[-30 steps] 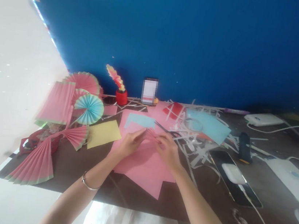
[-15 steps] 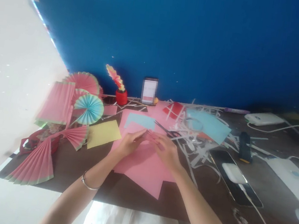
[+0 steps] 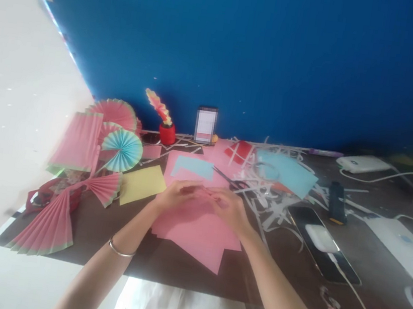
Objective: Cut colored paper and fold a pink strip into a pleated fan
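Note:
Over a stack of pink paper sheets, my left hand and my right hand come together on a small piece of pink paper. The fingers of both hands are closed on it, and they cover most of the piece, so its exact shape is hidden. Just beyond my fingers lies a light blue paper strip. A pair of scissors with dark blades rests beside it, pointing to the upper left. A yellow paper sheet lies to the left of my left hand.
Pleated pink paper fans and a blue paper rosette stand at the left. A red pot holds a folded strip. White paper scraps, a phone and a white power bank are at the right.
My left hand has flattened and shifted slightly left and nearer to me. My right hand has moved only a little, and both remain on the pink paper piece.

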A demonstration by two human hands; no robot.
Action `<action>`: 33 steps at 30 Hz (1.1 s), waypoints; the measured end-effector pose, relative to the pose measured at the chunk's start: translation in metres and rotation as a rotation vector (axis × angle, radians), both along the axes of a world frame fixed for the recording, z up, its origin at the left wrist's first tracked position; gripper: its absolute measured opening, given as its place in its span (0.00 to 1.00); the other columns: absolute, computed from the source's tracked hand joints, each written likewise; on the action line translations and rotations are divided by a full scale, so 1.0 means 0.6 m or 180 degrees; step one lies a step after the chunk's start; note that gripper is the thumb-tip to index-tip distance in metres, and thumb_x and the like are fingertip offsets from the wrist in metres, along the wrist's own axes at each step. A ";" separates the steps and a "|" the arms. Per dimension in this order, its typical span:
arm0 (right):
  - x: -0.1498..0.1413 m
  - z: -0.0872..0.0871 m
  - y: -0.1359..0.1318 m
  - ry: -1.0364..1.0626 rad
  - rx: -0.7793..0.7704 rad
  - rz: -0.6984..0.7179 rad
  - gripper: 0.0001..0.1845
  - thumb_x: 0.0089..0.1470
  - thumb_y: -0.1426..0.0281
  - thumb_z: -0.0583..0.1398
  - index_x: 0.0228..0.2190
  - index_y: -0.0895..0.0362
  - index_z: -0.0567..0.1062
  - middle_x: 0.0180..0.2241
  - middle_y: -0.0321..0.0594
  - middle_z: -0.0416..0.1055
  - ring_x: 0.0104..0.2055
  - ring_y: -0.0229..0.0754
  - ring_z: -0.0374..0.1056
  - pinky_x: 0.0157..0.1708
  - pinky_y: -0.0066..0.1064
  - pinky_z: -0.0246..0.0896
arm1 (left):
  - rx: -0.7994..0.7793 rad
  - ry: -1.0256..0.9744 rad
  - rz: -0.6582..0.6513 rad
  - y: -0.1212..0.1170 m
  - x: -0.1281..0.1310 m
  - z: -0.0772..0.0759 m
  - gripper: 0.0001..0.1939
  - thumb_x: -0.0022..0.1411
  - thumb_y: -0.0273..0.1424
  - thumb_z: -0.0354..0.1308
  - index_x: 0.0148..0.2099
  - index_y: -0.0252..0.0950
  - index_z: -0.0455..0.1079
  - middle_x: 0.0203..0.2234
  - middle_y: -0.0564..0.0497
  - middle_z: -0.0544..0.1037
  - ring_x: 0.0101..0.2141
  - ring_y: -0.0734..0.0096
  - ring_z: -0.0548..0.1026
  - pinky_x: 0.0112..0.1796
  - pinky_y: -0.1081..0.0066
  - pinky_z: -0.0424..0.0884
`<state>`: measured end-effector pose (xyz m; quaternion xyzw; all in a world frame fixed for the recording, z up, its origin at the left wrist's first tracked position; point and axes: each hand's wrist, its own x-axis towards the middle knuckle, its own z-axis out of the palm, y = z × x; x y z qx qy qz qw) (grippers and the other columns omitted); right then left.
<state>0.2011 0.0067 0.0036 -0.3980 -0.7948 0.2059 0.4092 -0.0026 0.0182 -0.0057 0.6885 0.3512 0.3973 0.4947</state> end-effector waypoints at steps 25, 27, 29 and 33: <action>0.013 0.004 0.001 0.0252 -0.0451 -0.0348 0.10 0.48 0.61 0.60 0.31 0.54 0.73 0.29 0.38 0.73 0.31 0.41 0.70 0.36 0.34 0.66 | 0.1009 0.0438 0.0266 -0.001 -0.002 0.008 0.12 0.58 0.35 0.54 0.43 0.41 0.74 0.28 0.49 0.73 0.29 0.72 0.70 0.32 0.72 0.68; 0.013 0.008 0.000 0.0221 -0.0451 -0.0341 0.09 0.48 0.62 0.60 0.29 0.54 0.74 0.28 0.38 0.74 0.31 0.41 0.70 0.37 0.34 0.66 | 0.0988 0.0399 0.0289 -0.001 -0.005 0.006 0.12 0.58 0.34 0.54 0.42 0.41 0.74 0.28 0.49 0.73 0.29 0.73 0.70 0.31 0.72 0.68; 0.012 0.009 0.000 0.0278 -0.0517 -0.0378 0.08 0.48 0.62 0.60 0.28 0.54 0.74 0.28 0.38 0.74 0.31 0.41 0.70 0.36 0.34 0.66 | 0.0968 0.0378 0.0310 -0.001 -0.005 0.006 0.11 0.58 0.33 0.54 0.42 0.40 0.74 0.28 0.49 0.73 0.30 0.73 0.70 0.31 0.73 0.68; 0.009 0.000 0.002 0.0597 -0.0750 -0.0409 0.09 0.47 0.63 0.61 0.28 0.55 0.74 0.28 0.38 0.73 0.31 0.41 0.70 0.35 0.33 0.67 | 0.0926 0.0400 0.0437 -0.004 0.004 0.010 0.10 0.56 0.34 0.55 0.40 0.40 0.75 0.26 0.50 0.72 0.29 0.73 0.70 0.30 0.73 0.68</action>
